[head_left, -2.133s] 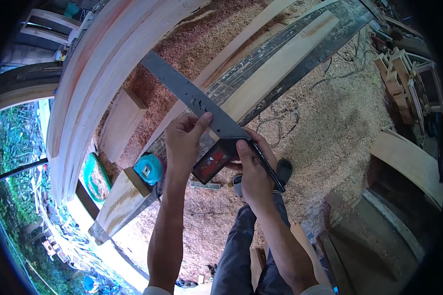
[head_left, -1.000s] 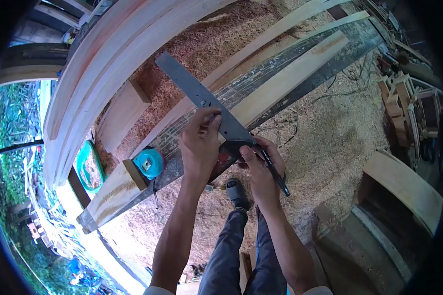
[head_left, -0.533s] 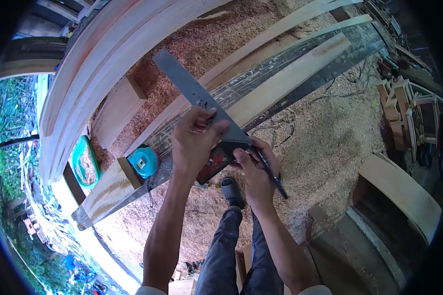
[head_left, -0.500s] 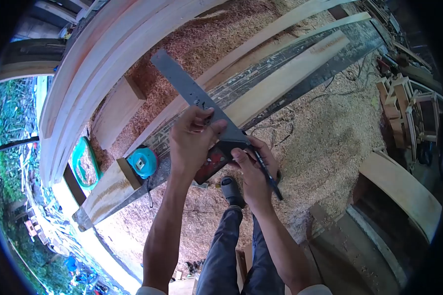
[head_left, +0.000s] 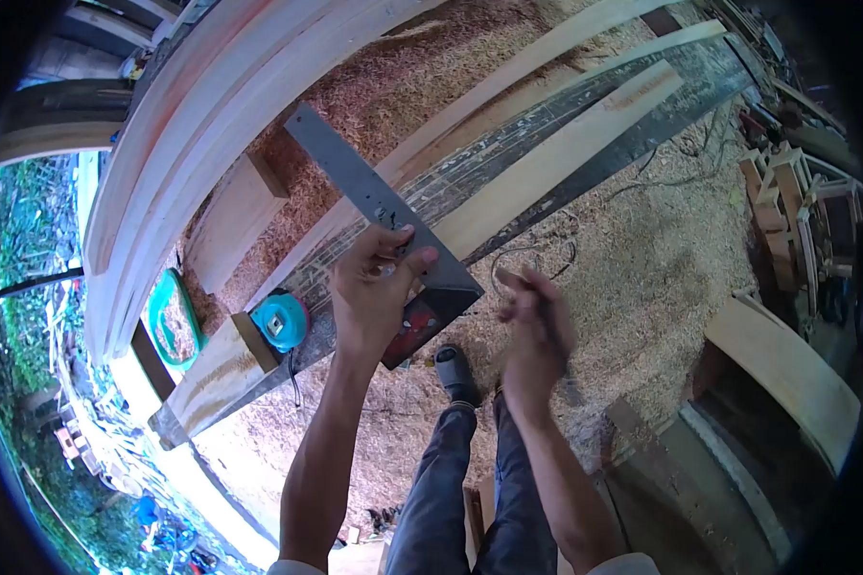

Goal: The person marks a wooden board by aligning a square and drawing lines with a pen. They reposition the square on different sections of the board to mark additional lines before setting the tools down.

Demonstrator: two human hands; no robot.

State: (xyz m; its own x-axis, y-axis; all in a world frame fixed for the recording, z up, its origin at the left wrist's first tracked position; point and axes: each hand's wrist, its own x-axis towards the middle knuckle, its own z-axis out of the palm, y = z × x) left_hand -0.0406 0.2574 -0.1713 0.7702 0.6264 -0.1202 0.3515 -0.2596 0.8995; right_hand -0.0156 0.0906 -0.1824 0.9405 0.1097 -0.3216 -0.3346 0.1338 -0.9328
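My left hand [head_left: 366, 292] is closed around a try square, thumb and fingers pinching its grey metal blade [head_left: 340, 165]. The blade slants up to the left, and its dark stock [head_left: 430, 321] with red marks points down toward my feet. To the right of the square's corner, apart from it, is my right hand [head_left: 537, 335], smeared by motion. Its fingers are curled around a dark pen, which shows only as a blurred streak. Under the square lies a pale wooden board [head_left: 556, 158] on a long, worn dark plank [head_left: 633, 144].
A turquoise tape measure [head_left: 281, 321] sits on the plank beside a wood block [head_left: 222, 369]. Long curved boards [head_left: 192, 125] stand at the upper left, near a green basin [head_left: 173, 321] of shavings. Wood shavings cover the floor [head_left: 642, 249]; wooden frames [head_left: 786, 211] stand at right.
My right hand has let go of the square's corner and moved right and slightly up, the pen going with it. My left hand still grips the square, which has shifted slightly.
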